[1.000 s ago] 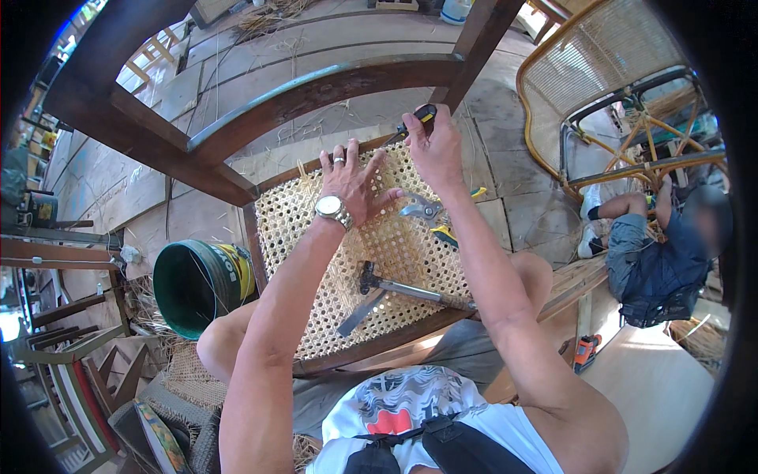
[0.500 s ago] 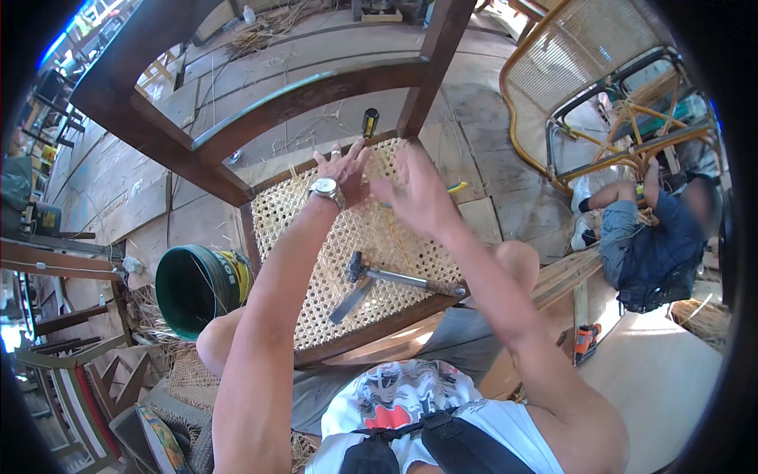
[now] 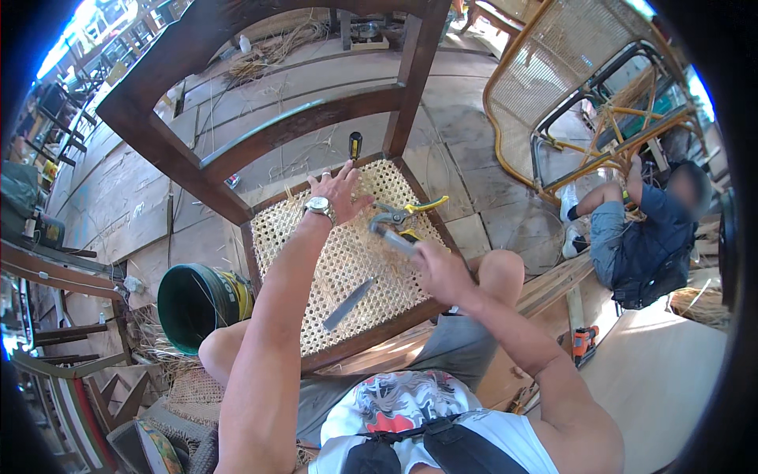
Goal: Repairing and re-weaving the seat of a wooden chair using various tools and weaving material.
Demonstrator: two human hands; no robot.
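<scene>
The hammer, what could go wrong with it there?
If the hammer in the right hand swung astray, it might hit the left hand, spread near the screwdriver. It could also knock the yellow-handled pliers close by. The flat metal blade, unheld on the woven seat, might slide.

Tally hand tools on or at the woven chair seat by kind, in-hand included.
Hammer: 1, in the right hand, blurred
Screwdriver: 1, at the seat's rear edge
Yellow-handled cutting pliers: 1, on the woven seat
Flat metal blade: 1, on the seat
Total: 4
</scene>
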